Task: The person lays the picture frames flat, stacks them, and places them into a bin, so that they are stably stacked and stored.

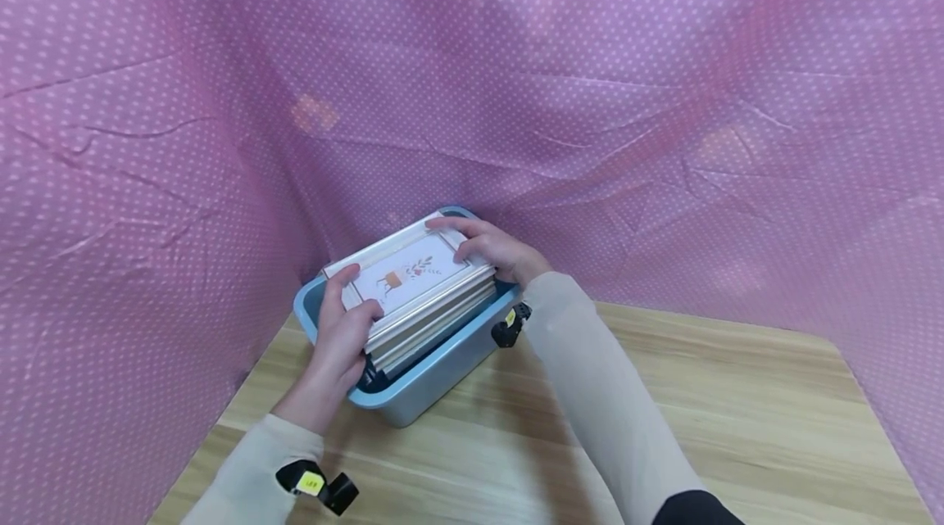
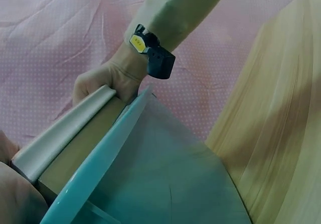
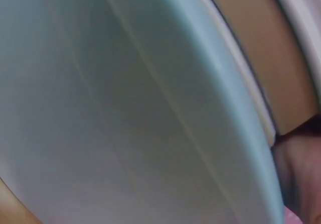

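Note:
A white picture frame (image 1: 417, 273) with an orange motif and leafy sprigs lies face up on a stack of similar frames (image 1: 435, 328) in a light blue plastic bin (image 1: 442, 382). My left hand (image 1: 345, 335) grips its near-left end, thumb and a finger over the border. At the opposite end my right hand (image 1: 503, 251) holds it, fingers across the top. The left wrist view shows the frame's white edge (image 2: 65, 133) between both hands, just above the bin's rim (image 2: 100, 158). Mostly the bin's wall (image 3: 125, 108) fills the right wrist view, with part of the right hand (image 3: 303, 174) beside the rim.
The bin stands on a wood-grain table (image 1: 708, 410), close to a pink polka-dot cloth (image 1: 516, 99) that hangs behind it and at both sides. Each wrist carries a small black camera; the left one (image 1: 317, 486) bears a yellow label.

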Demonstrator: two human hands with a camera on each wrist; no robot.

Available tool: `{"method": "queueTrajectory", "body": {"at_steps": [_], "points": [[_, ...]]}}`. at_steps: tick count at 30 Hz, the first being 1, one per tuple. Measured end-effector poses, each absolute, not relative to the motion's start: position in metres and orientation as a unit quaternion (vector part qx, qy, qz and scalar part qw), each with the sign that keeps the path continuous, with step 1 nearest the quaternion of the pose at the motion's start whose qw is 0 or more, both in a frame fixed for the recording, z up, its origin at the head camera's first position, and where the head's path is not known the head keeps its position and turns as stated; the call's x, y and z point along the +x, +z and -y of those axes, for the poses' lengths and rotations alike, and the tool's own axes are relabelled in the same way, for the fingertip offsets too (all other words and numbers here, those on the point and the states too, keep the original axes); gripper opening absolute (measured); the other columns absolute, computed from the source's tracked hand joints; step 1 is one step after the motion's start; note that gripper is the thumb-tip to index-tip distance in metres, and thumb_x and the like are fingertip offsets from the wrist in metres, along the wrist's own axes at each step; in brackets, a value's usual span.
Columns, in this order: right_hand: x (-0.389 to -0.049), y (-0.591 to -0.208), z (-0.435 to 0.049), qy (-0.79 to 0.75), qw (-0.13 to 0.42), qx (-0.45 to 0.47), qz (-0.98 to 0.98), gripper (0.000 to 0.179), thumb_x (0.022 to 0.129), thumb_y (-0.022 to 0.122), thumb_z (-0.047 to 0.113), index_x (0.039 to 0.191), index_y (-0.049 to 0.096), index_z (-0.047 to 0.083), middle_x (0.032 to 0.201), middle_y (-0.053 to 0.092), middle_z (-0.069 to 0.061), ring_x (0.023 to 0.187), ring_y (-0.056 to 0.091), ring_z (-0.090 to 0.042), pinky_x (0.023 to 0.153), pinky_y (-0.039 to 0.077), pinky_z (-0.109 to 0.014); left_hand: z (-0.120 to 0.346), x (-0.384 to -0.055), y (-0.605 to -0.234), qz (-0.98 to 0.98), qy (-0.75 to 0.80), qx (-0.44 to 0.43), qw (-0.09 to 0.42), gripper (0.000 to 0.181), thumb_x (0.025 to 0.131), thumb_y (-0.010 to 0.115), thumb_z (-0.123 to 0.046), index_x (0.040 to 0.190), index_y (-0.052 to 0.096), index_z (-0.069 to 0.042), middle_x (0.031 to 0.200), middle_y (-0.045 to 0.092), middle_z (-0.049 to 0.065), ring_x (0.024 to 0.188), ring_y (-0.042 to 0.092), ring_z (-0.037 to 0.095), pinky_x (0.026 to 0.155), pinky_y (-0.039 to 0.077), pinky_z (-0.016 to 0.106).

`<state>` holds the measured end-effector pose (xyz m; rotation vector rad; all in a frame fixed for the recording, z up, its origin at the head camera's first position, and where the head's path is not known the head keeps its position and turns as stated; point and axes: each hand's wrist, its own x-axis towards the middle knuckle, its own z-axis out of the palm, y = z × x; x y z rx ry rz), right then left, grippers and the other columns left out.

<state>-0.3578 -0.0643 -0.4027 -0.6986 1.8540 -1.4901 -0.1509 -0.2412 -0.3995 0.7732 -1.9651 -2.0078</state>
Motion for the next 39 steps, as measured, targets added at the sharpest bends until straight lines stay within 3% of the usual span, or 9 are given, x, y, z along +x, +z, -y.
{"method": "queueTrajectory", "body": {"at_steps": [9,17,33,39], "points": [[-0.36,-0.406,0.068,-0.535,0.332,-0.247,-0.737,0.074,0.087,0.069,0.004,0.146,0.065,0.047,0.173,0.031,0.001,0.134,0.048,-0.033,0.097,0.05,-0.036,0.241,-0.159,-0.4,0.684,-0.667,0.27,0.116,0.095,0.089,0.053,0.011,0.172,0.022,-0.023,0.172,0.027,0.02,0.147,0.039,0.035,0.106,0.045,0.034],[-0.361,-0.409,0.069,-0.515,0.315,-0.254,-0.756,0.073,0.088,0.068,0.006,0.148,0.064,0.048,0.176,0.027,0.003,0.141,0.04,-0.033,0.105,0.042,-0.041,0.239,-0.164,-0.404,0.686,-0.665,0.273,0.113,0.096,0.088,0.053,0.012,0.172,0.02,-0.021,0.171,0.027,0.022,0.147,0.039,0.036,0.114,0.045,0.042],[-0.365,-0.417,0.072,-0.489,0.328,-0.263,-0.764,0.075,0.088,0.069,0.003,0.15,0.062,0.044,0.174,0.032,0.003,0.144,0.04,-0.03,0.113,0.041,-0.044,0.24,-0.166,-0.413,0.68,-0.666,0.291,0.09,0.098,0.085,0.055,0.014,0.172,0.02,-0.017,0.171,0.027,0.022,0.144,0.04,0.037,0.11,0.048,0.04],[-0.364,-0.418,0.072,-0.491,0.33,-0.258,-0.764,0.076,0.087,0.069,0.002,0.15,0.063,0.043,0.174,0.033,0.002,0.147,0.039,-0.031,0.121,0.038,-0.05,0.24,-0.168,-0.414,0.683,-0.661,0.3,0.082,0.099,0.085,0.056,0.014,0.172,0.021,-0.017,0.171,0.028,0.023,0.144,0.04,0.038,0.109,0.048,0.04]]}}
